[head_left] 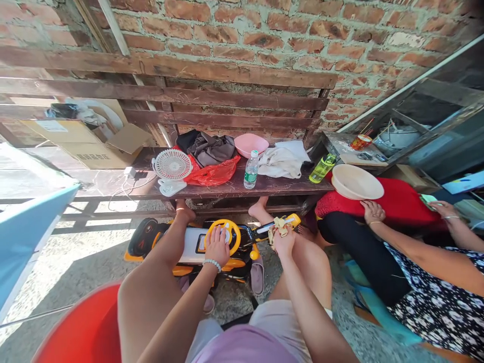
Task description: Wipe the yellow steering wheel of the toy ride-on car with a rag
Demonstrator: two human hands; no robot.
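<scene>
A yellow and black toy ride-on car (189, 244) lies on the ground between my bare legs. My left hand (217, 245) is closed round its yellow steering wheel (232, 233). My right hand (283, 238) is closed on a crumpled beige cloth (279, 226), pressing it against the car's right side by a yellow and white part. Both my feet rest against the low wooden bench (234, 189) ahead.
On the bench lie a small white fan (172, 165), red bag (214, 174), dark cloth, pink bowl (251, 143), water bottle (251, 170), white cloth, green bottle (322, 169), cardboard boxes. A seated person's hands (372, 212) rest at right beside a cream basin (357, 182). A red tub (85, 330) is at lower left.
</scene>
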